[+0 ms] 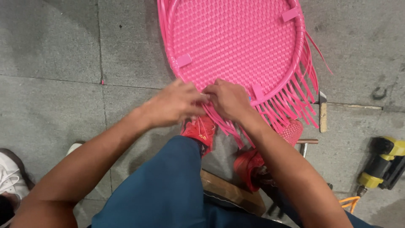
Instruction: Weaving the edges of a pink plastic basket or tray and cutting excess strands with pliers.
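A round pink woven panel [236, 42] on a pink hoop frame lies on the concrete floor in front of me. Loose pink strip ends [291, 105] hang from its near rim like a fringe. My left hand [175, 103] and my right hand [230, 99] meet at the near edge of the hoop, fingers pinched on the pink strips there. Small pink clips [184, 60] sit on the rim. My knees in blue trousers [164, 185] and red shoes [201, 128] are below the hands.
A yellow and black pneumatic tool [384, 166] with an orange hose lies at the right. A hammer [322, 112] rests beside the fringe. A wooden seat edge [230, 190] shows under me. Another person's white shoe [8, 175] is at the left edge.
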